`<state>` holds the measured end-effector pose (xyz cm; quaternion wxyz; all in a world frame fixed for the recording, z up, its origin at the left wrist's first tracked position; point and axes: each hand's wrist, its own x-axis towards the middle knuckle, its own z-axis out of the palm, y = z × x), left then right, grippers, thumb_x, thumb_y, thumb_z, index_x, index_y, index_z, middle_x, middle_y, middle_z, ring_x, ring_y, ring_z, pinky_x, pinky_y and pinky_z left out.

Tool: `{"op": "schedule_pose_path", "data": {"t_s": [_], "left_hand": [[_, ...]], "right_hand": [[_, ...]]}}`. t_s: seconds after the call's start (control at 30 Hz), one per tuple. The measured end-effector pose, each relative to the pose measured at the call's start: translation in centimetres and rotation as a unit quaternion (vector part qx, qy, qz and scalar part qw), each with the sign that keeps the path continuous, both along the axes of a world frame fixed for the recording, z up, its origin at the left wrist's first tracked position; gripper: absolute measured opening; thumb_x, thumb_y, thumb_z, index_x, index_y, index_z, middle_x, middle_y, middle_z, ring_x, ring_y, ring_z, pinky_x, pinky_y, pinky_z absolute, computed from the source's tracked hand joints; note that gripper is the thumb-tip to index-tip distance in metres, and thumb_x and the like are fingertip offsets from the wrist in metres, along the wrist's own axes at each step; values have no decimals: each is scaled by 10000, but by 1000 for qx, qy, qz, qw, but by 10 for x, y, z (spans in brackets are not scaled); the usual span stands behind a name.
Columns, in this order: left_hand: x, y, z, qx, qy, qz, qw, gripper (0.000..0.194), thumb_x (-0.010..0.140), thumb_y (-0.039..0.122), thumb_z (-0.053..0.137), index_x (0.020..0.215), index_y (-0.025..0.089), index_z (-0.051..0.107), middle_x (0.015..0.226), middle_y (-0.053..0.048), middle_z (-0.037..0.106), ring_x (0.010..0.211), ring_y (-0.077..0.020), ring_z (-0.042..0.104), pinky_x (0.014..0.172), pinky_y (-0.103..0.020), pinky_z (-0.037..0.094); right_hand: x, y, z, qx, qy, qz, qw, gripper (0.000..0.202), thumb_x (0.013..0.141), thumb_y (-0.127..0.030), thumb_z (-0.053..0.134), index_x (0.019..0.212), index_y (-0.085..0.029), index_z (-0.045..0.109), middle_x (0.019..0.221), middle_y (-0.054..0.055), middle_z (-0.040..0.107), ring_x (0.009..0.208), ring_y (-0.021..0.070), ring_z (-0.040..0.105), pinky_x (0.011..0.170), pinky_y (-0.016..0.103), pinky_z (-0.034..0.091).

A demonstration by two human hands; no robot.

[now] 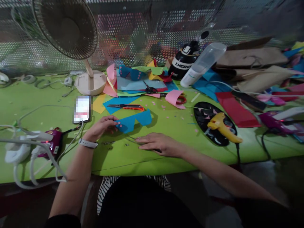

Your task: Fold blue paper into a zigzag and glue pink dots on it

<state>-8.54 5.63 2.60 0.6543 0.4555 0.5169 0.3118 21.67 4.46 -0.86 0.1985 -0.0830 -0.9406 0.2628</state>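
My left hand pinches the left end of a blue paper eye-mask cutout, which has small pink squares near the fingers. It is held just over the green tabletop. My right hand lies low over the table, its fingers closed round slim metal tweezers. Their tips point left, below the cutout and apart from it. Whether the tips hold anything is too small to tell. Tiny dark bits are scattered on the table between my hands. Beyond the cutout lies an orange utility knife on blue paper.
A yellow glue gun rests on a black tray at right. Behind are paper sheets, scissors, a black bottle and a clear bottle. A fan, phone and corded power strip stand left.
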Motion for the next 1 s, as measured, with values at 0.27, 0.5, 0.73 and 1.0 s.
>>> {"op": "schedule_pose_path", "data": {"t_s": [0.27, 0.5, 0.73, 1.0], "left_hand": [[-4, 1, 2, 17, 19, -13, 1000, 250, 654, 223, 688, 888, 171, 616, 708, 6, 654, 628, -112, 589, 507, -194, 395], [-3, 3, 3, 31, 34, 2, 999, 234, 650, 231, 691, 859, 165, 608, 634, 22, 634, 521, -85, 539, 484, -188, 398], [-1, 3, 6, 28, 37, 24, 999, 220, 637, 218, 696, 833, 165, 611, 610, 29, 625, 508, -88, 548, 483, -196, 413], [0, 0, 2, 26, 15, 22, 999, 220, 630, 213, 702, 816, 163, 597, 664, 21, 654, 523, -90, 578, 472, -192, 414]], "right_hand": [[33, 1, 1, 101, -86, -121, 984, 588, 868, 8, 369, 1374, -254, 517, 1446, 30, 499, 1288, 144, 517, 1021, 360, 486], [90, 30, 27, 152, -95, -435, 882, 357, 930, -198, 435, 1202, -209, 666, 1187, 74, 699, 1105, 224, 648, 982, 422, 499], [152, 16, 71, 31, -405, -627, 665, 439, 924, -338, 421, 1264, -117, 590, 1197, 218, 650, 1073, 320, 633, 798, 388, 458], [209, 16, 27, -39, -519, -602, 605, 439, 860, -413, 528, 1196, -135, 573, 1220, 214, 592, 1053, 310, 615, 752, 360, 436]]}}
